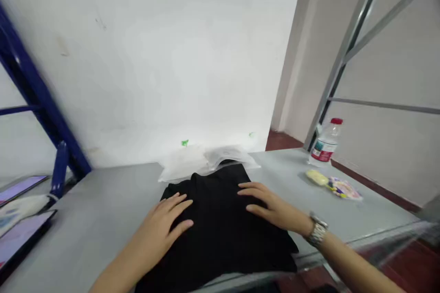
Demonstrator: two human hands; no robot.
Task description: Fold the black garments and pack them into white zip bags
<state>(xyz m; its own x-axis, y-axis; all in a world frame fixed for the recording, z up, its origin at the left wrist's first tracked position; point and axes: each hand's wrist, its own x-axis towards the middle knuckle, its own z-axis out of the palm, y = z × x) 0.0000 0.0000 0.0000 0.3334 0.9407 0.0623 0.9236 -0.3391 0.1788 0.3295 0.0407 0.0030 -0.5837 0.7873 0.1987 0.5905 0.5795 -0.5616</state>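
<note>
A black cloth, which looks like a garment, lies spread on the grey table and reaches over its front edge. My left hand rests on the cloth's left side, its fingers apart and holding nothing. On the upper right part of the cloth lies my right hand, also with fingers spread and nothing in them; a metal watch is on that wrist. Behind the cloth, against the wall, are a whitish plastic bag and another translucent bag with something dark under or inside it.
On the grey table, a bottle with a red cap stands at the back right, near a yellow item and a colourful packet. Tablet-like devices and a white object are at far left, beside a blue metal frame.
</note>
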